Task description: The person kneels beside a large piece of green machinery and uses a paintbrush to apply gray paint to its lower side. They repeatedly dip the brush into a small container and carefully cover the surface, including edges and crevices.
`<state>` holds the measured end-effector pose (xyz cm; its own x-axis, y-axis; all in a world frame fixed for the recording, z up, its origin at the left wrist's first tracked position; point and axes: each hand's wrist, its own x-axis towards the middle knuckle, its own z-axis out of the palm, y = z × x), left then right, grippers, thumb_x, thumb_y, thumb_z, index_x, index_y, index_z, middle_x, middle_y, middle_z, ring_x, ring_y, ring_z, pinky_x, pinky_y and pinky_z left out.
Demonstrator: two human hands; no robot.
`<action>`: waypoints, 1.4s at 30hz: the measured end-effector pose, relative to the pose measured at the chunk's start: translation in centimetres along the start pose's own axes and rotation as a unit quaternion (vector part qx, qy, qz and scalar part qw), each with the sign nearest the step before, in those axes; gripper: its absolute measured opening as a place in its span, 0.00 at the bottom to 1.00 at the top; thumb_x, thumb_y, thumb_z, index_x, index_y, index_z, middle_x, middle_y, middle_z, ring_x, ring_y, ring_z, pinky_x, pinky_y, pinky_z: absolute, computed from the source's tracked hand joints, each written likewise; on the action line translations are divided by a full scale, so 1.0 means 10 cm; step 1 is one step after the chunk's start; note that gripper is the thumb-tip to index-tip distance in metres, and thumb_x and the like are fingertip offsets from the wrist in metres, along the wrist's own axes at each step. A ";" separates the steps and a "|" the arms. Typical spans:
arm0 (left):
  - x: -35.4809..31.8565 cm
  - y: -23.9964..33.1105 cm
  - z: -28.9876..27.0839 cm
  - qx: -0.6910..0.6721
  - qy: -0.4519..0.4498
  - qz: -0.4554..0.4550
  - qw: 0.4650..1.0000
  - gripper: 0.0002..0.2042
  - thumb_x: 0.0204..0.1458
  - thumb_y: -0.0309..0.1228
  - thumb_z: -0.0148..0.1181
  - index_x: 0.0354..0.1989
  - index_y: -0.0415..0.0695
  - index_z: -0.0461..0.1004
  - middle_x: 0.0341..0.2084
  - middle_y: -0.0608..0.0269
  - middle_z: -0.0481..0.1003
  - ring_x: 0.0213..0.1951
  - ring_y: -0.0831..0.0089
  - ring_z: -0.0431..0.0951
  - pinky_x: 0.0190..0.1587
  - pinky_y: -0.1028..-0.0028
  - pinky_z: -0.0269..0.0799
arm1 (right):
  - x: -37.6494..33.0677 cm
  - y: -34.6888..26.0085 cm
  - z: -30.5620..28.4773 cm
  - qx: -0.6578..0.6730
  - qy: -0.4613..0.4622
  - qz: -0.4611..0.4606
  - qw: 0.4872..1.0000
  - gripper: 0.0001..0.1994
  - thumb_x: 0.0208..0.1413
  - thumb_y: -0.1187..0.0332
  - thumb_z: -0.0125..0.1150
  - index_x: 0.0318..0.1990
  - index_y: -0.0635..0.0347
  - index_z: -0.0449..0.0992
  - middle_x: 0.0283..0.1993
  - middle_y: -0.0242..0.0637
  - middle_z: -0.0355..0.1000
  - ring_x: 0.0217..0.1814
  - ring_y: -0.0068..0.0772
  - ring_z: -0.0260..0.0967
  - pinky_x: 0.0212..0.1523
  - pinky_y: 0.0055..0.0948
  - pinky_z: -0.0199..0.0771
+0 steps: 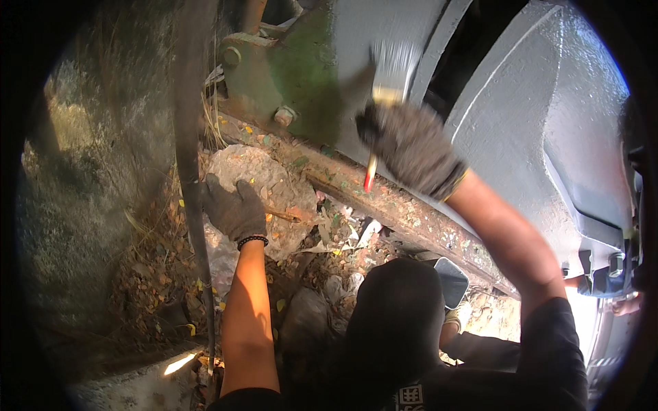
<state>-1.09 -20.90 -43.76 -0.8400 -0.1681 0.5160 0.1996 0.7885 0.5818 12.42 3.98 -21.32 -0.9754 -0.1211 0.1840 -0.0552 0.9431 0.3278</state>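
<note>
My right hand (415, 147), in a dark knit glove, is closed round the handle of a paintbrush (391, 89). The brush points up, its bristles against a metal panel (356, 27) that is wet grey there and green (288, 82) further left. The handle's red tip shows below my fist. Motion blurs the hand and bristles. My left hand (236, 209), in a grey-brown glove, lies on a large pale rock (260, 171) beside a dark upright pole or cable (188, 137). Its thumb stands apart from the fingers and nothing shows in it.
A rusty, leaf-strewn metal ledge (411, 205) runs diagonally under the panel. Curved grey metal (507, 89) stands to the right, past a dark gap. Dry leaves and rubble (157, 274) cover the ground. A grey container (452, 282) is partly hidden behind a dark rounded shape (394, 315).
</note>
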 end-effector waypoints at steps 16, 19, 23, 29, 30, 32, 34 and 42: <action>0.01 -0.05 0.00 0.008 -0.001 0.001 1.000 0.32 0.59 0.40 0.61 0.69 0.32 0.66 0.69 0.32 0.64 0.70 0.37 0.64 0.72 0.45 0.61 | -0.06 0.06 -0.49 0.018 0.203 -0.063 0.977 0.24 0.58 0.71 0.66 0.63 0.50 0.77 0.54 0.44 0.77 0.57 0.49 0.76 0.55 0.45 0.79; -0.01 -0.09 0.04 0.009 0.001 -0.001 1.000 0.32 0.60 0.40 0.60 0.69 0.32 0.66 0.69 0.32 0.64 0.71 0.38 0.64 0.73 0.46 0.60 | 0.08 0.28 -1.17 -0.075 0.211 -0.109 0.969 0.25 0.56 0.71 0.66 0.63 0.47 0.78 0.54 0.44 0.78 0.54 0.47 0.77 0.54 0.45 0.79; 0.01 -0.12 0.02 0.012 0.006 0.000 1.000 0.33 0.60 0.40 0.60 0.70 0.33 0.65 0.70 0.33 0.64 0.71 0.39 0.64 0.73 0.47 0.59 | 0.35 0.17 -1.07 -0.153 0.351 -0.142 0.913 0.26 0.45 0.73 0.70 0.57 0.50 0.80 0.49 0.45 0.74 0.50 0.52 0.74 0.49 0.47 0.77; 0.03 0.04 -0.04 0.016 0.000 -0.010 1.000 0.36 0.58 0.43 0.60 0.71 0.33 0.64 0.68 0.33 0.68 0.69 0.38 0.67 0.72 0.49 0.60 | 0.06 -0.34 0.44 0.028 -0.071 -0.032 0.997 0.15 0.71 0.62 0.54 0.59 0.59 0.76 0.50 0.46 0.72 0.48 0.47 0.76 0.43 0.45 0.79; 0.04 0.05 -0.04 0.012 -0.006 -0.013 1.000 0.36 0.58 0.43 0.61 0.71 0.33 0.64 0.67 0.34 0.68 0.68 0.38 0.68 0.72 0.49 0.60 | 0.04 -0.48 0.50 0.116 -0.133 -0.021 0.984 0.16 0.70 0.63 0.54 0.59 0.60 0.76 0.51 0.47 0.72 0.49 0.47 0.76 0.44 0.46 0.79; 0.02 0.03 -0.07 0.014 -0.003 -0.010 1.000 0.34 0.58 0.42 0.60 0.70 0.32 0.65 0.67 0.34 0.69 0.68 0.39 0.68 0.73 0.50 0.61 | 0.04 -0.72 0.62 0.240 -0.220 0.015 0.945 0.16 0.68 0.65 0.54 0.59 0.61 0.76 0.53 0.51 0.70 0.50 0.48 0.76 0.45 0.48 0.79; 0.00 0.04 -0.09 0.015 0.015 0.005 1.000 0.32 0.58 0.40 0.59 0.67 0.31 0.67 0.66 0.35 0.70 0.70 0.41 0.67 0.74 0.53 0.61 | -0.06 -0.82 0.92 0.201 -0.229 0.003 0.953 0.17 0.68 0.65 0.54 0.59 0.61 0.76 0.52 0.54 0.71 0.49 0.51 0.77 0.45 0.50 0.79; 0.03 0.03 -0.08 0.022 -0.005 -0.012 1.000 0.35 0.57 0.42 0.61 0.70 0.33 0.65 0.66 0.34 0.69 0.67 0.38 0.69 0.68 0.48 0.65 | -0.20 -0.37 0.50 0.180 -0.035 -0.006 0.983 0.17 0.64 0.69 0.58 0.60 0.53 0.78 0.50 0.46 0.75 0.49 0.51 0.79 0.45 0.44 0.83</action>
<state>-0.93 -21.19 -42.97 -0.8488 -0.1815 0.4966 0.1575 0.8098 0.5652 13.54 2.26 -27.51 -0.9857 -0.1231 0.1148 -0.1264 0.9918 -0.0214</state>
